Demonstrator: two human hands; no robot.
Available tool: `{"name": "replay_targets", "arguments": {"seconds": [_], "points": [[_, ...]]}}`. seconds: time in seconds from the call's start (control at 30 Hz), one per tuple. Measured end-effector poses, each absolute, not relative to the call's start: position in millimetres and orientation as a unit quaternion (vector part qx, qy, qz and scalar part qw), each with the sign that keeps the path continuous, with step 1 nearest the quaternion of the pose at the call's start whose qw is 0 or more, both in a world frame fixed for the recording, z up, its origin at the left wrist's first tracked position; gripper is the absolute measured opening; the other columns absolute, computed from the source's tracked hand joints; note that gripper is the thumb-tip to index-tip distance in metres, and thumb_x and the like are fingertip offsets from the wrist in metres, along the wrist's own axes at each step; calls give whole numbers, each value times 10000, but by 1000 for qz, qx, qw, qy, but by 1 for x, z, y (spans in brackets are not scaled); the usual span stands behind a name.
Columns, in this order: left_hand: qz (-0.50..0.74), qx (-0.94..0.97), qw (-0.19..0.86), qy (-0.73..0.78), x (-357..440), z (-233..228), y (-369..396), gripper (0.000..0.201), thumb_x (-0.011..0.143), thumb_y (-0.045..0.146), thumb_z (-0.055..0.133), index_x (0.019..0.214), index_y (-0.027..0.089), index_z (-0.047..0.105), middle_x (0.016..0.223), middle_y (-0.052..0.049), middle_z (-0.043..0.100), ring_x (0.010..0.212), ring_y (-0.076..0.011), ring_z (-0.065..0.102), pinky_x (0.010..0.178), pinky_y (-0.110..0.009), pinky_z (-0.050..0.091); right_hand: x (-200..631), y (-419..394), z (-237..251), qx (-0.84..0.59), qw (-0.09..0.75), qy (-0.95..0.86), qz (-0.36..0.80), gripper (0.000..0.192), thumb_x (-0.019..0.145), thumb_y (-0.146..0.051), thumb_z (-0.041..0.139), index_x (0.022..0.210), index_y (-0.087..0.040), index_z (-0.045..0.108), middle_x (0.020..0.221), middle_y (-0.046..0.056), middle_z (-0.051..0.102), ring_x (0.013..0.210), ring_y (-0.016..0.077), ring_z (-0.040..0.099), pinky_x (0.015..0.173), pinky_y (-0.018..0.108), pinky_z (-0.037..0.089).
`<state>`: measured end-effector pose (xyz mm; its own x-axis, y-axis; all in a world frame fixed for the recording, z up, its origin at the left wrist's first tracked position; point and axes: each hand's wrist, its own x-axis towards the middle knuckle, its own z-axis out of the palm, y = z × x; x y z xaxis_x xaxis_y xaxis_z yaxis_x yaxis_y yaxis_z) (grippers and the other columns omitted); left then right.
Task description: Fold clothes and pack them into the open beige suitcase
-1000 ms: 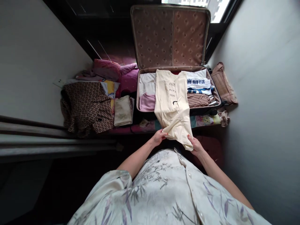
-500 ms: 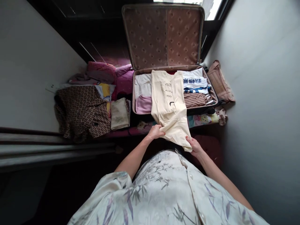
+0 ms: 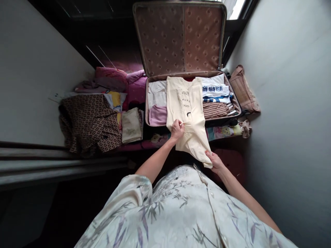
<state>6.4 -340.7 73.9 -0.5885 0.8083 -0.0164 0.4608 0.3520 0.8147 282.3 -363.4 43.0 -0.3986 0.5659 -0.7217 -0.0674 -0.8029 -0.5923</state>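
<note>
Taking 12 o'clock as straight ahead of the wearer: closest in is the person's own leafy, pale button-up (image 3: 181, 206), then the hands. The right hand (image 3: 215, 162), around 1 o'clock, has the bottom corner of a cream shirt (image 3: 195, 134) pinched, thumb on top. The left hand (image 3: 177, 130) is a bit farther out, between 11 and 12, curled nearly into a fist and nipping up a bit of the same fabric just below the print.

So the cream shirt is dead ahead at 12, lying across the middle of an open suitcase (image 3: 234, 98), with its lower end hanging over the near rim toward the person. That end's all creased and bunched. Looks to me like the step in hand is sorting out that loose lower part. I'd say the next move calls for a steady right-hand pinch and a light pull from the left, without dragging the stuff underneath.

Over at 10 there's a brown patterned garment (image 3: 90, 124), with a small folded pale pile (image 3: 131, 125) beside it. Inside the case, striped clothes (image 3: 215, 109) and white tops (image 3: 213, 90) sit right of the shirt, a lilac piece (image 3: 157, 114) left of it. Farthest back, the lid (image 3: 181, 38) stands up at 12.
</note>
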Motion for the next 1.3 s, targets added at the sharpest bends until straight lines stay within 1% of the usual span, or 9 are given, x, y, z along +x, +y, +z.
{"name": "replay_targets", "arguments": {"seconds": [0.1, 0.27, 0.4, 0.63, 0.73, 0.97, 1.07, 1.2, 1.3], "points": [[449, 335, 216, 800, 6, 71, -347, 79, 947, 172, 554, 1025, 183, 559, 895, -77, 620, 843, -227, 608, 842, -327, 443, 283, -363, 42, -512, 203, -240, 799, 282, 702, -280, 902, 891, -153, 736, 768, 28, 759, 589, 134, 663, 534, 223, 553], [526, 312, 202, 765, 4, 53, -370, 308, 927, 245, 646, 1210, 180, 542, 1136, -131, 640, 985, -215, 640, 930, -293, 458, 281, -362, 44, -512, 198, -244, 800, 306, 708, -322, 901, 906, -157, 737, 777, 33, 762, 605, 143, 678, 539, 228, 570], [578, 152, 196, 777, 2, 23, -405, 433, 875, 370, 736, 1215, 189, 538, 1173, -124, 645, 980, -186, 657, 871, -265, 491, 282, -362, 50, -498, 181, -258, 808, 379, 660, -336, 931, 931, -143, 749, 819, 64, 777, 649, 175, 709, 563, 250, 588], [616, 106, 529, 574, 14, -25, -439, 812, 423, 502, 993, 1101, 162, 701, 1168, -127, 734, 1138, -258, 650, 979, -320, 480, 284, -362, 54, -504, 149, -292, 799, 411, 552, -282, 961, 872, -114, 765, 783, 79, 771, 622, 181, 699, 531, 254, 558], [586, 101, 607, 527, 7, -30, -436, 794, 308, 439, 1016, 995, 137, 756, 1061, -126, 766, 1046, -278, 686, 991, -376, 487, 286, -361, 51, -515, 138, -327, 781, 433, 533, -329, 965, 843, -102, 767, 745, 79, 759, 595, 173, 677, 545, 262, 538], [523, 126, 667, 516, -3, -17, -479, 718, 372, 310, 1014, 1013, 95, 770, 1012, -145, 772, 948, -275, 719, 925, -386, 536, 290, -368, 40, -534, 212, -378, 726, 461, 521, -450, 951, 785, -144, 731, 700, 26, 735, 573, 132, 628, 551, 236, 500], [484, 130, 669, 549, 3, -9, -507, 596, 432, 387, 998, 891, 91, 758, 843, -98, 753, 798, -220, 701, 794, -329, 546, 291, -374, 37, -536, 226, -372, 724, 472, 533, -441, 949, 843, -153, 740, 751, 33, 754, 618, 155, 654, 585, 260, 531], [531, 99, 592, 598, 13, 4, -529, 499, 636, 547, 878, 828, 127, 691, 657, 8, 633, 579, -115, 562, 569, -229, 445, 294, -377, 36, -532, 224, -372, 727, 499, 554, -427, 944, 932, -168, 749, 812, 36, 771, 648, 164, 668, 588, 266, 538], [533, 74, 562, 629, 16, 15, -535, 457, 695, 552, 826, 847, 156, 655, 594, 50, 556, 469, -80, 428, 471, -210, 348, 300, -377, 39, -541, 205, -379, 723, 515, 567, -466, 929, 947, -171, 742, 742, 12, 746, 527, 130, 593, 468, 236, 461]]}}
